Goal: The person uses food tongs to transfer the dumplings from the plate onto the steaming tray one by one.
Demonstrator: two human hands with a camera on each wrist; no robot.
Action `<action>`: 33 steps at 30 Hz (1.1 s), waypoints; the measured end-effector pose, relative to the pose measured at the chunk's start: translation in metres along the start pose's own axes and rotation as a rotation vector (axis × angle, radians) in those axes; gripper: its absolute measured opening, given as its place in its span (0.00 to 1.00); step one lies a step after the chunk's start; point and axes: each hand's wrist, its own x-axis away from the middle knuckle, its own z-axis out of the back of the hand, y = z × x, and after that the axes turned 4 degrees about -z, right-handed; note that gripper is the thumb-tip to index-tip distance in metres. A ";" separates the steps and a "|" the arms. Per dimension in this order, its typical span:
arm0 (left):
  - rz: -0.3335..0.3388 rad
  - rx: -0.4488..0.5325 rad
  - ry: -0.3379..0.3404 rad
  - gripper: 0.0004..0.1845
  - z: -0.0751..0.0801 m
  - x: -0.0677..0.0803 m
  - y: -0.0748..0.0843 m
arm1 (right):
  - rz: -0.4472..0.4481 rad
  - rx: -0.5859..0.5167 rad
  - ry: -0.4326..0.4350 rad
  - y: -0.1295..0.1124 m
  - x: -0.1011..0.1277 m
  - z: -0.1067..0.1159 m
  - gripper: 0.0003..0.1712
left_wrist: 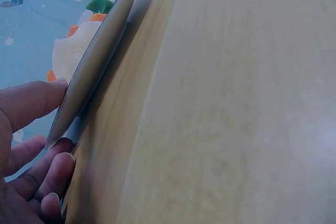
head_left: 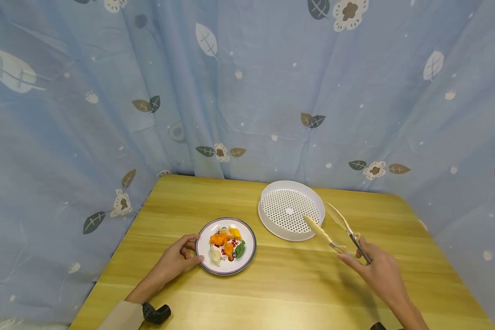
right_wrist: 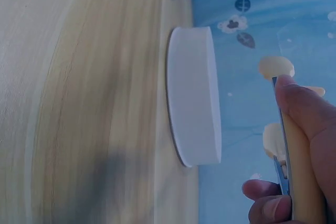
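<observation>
A small plate (head_left: 203,260) with a dark rim carries orange, white and green food pieces (head_left: 224,241) near the table's middle. My left hand (head_left: 177,260) holds the plate's left rim (left_wrist: 86,85), thumb on the edge and fingers curled beneath it. My right hand (head_left: 375,270) grips a pair of cream-tipped tongs (head_left: 334,229), whose arms are spread with nothing between them. The tong tips hover over the near right edge of a round white perforated tray (head_left: 272,227). In the right wrist view the tray (right_wrist: 194,98) lies beside the tongs (right_wrist: 286,129).
The wooden table (head_left: 280,288) is backed by a blue leaf-patterned curtain (head_left: 247,91) on all far sides. A black wrist strap (head_left: 156,313) sits by my left sleeve at the near edge.
</observation>
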 end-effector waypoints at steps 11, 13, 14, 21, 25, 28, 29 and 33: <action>0.009 0.015 0.010 0.33 -0.001 0.000 0.001 | 0.110 0.007 -0.010 -0.013 0.000 -0.007 0.25; 0.009 0.018 0.012 0.33 -0.002 -0.001 0.001 | 0.132 0.003 -0.010 -0.015 -0.001 -0.009 0.22; 0.009 0.018 0.014 0.33 -0.002 -0.001 0.001 | 0.141 -0.002 -0.010 -0.016 -0.002 -0.010 0.21; 0.022 0.025 0.010 0.34 -0.002 0.001 0.000 | 0.166 -0.034 -0.032 -0.021 -0.004 -0.021 0.21; 0.028 0.029 0.011 0.34 -0.002 0.001 0.000 | 0.177 -0.055 -0.050 -0.025 -0.005 -0.026 0.20; 0.029 0.026 0.013 0.33 -0.003 0.001 0.000 | 0.195 -0.084 -0.058 -0.028 -0.004 -0.030 0.22; 0.028 0.028 0.014 0.33 -0.003 0.001 0.000 | 0.200 -0.091 -0.059 -0.029 -0.004 -0.031 0.23; 0.013 0.049 0.008 0.34 -0.004 0.001 0.000 | 0.221 -0.088 -0.064 -0.035 -0.006 -0.036 0.21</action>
